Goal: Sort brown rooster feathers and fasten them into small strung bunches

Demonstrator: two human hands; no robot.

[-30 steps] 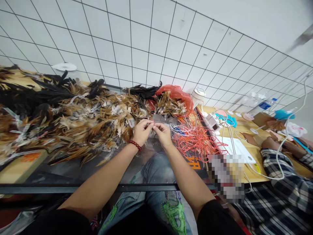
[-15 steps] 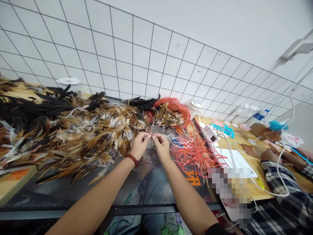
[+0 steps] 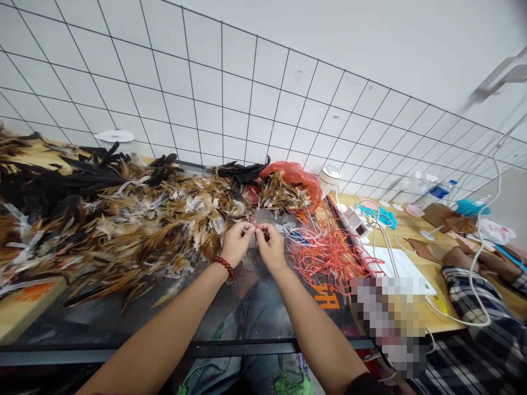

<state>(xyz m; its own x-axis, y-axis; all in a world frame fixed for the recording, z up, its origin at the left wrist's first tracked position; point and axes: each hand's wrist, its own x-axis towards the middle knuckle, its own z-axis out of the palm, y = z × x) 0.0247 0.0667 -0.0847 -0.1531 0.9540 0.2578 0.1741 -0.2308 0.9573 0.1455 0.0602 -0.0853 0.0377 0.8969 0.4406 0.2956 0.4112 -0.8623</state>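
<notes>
My left hand (image 3: 236,243), with a red bead bracelet on its wrist, and my right hand (image 3: 269,244) meet over the glass table top (image 3: 123,318). Both pinch something small and thin between their fingertips; I cannot make out what it is. A large heap of brown, white and black feathers (image 3: 123,219) lies just left of my left hand. A tangle of red and white cords (image 3: 325,249) lies just right of my right hand.
A red plastic bag (image 3: 296,178) holding feathers sits behind the hands, by a white cup (image 3: 330,181). A wire grid panel (image 3: 230,93) backs the table. At the right, another person in a plaid sleeve (image 3: 481,296) works at a wooden table (image 3: 415,225) with white cables and bottles.
The camera tilted up a little, so the hands sit lower in view. Both hands stay pinched together at the same spot; the fingers shifted only slightly.
</notes>
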